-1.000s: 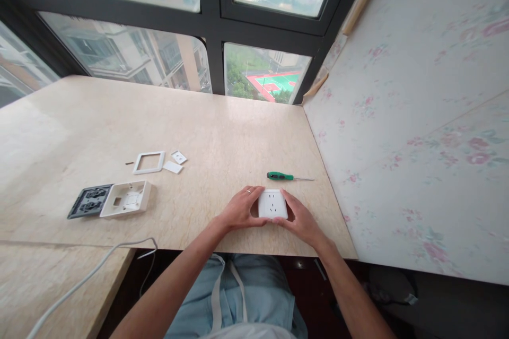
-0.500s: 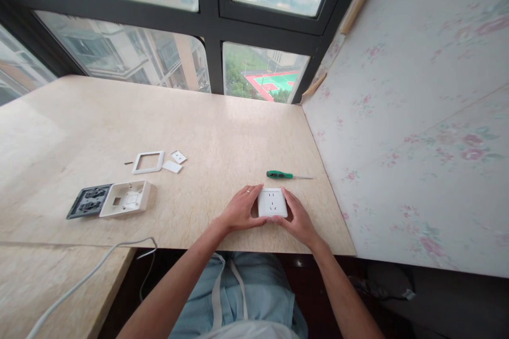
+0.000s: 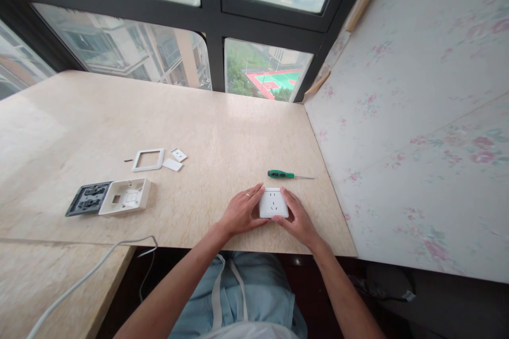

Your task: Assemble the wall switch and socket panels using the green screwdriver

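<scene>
A white wall socket (image 3: pixel 273 203) lies face up on the beige marble counter (image 3: pixel 214 132), near its front edge. My left hand (image 3: pixel 242 211), with a ring on one finger, grips the socket's left side. My right hand (image 3: pixel 297 218) grips its right side, fingers curled against the edge. A green-handled screwdriver (image 3: pixel 287 174) lies just beyond the socket, its tip pointing right.
Further left on the counter lie a white back box (image 3: pixel 126 196), a dark grey socket insert (image 3: pixel 88 198), a white square frame (image 3: pixel 148 160) and two small white cover pieces (image 3: pixel 175 160). A white cable (image 3: pixel 91 270) hangs over the front edge. A flowered wall (image 3: pixel 417 116) bounds the right side.
Both hands stay on the socket in the same place. The view has shifted only slightly.
</scene>
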Demonstrator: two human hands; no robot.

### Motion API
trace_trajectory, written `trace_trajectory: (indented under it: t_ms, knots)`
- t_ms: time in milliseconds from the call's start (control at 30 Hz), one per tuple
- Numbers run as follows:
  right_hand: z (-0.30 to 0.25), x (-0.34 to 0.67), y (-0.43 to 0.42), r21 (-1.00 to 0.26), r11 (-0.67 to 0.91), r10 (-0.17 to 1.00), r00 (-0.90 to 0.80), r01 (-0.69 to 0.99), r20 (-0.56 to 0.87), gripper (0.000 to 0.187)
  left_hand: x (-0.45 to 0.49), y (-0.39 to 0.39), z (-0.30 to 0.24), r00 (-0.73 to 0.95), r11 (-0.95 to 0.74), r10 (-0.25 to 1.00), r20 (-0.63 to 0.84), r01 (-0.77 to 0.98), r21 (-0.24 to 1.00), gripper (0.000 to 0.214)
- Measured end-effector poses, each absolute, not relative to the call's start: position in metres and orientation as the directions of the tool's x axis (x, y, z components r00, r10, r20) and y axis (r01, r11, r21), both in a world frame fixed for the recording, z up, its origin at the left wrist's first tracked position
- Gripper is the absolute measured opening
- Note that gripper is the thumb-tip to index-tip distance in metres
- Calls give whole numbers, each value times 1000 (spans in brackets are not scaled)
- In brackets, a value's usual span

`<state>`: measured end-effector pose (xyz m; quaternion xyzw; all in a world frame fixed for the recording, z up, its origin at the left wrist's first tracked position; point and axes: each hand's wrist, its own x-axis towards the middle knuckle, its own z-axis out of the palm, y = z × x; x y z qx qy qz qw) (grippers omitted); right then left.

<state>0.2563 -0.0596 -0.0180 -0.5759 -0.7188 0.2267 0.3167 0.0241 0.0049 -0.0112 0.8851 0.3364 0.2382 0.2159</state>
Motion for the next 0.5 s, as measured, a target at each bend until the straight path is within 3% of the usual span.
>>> trace_trajectory:
  t_ms: [200, 500]
  knots:
    - [-20, 257, -60, -702, 226, 974, -133, 675, 185, 83, 23, 7, -7, 665, -680, 700, 262, 509, 527, 88]
    - [-16, 256, -60, -756, 174, 985, -99, 631, 144, 84, 25, 6, -5, 653, -627, 725, 219, 492, 604, 88]
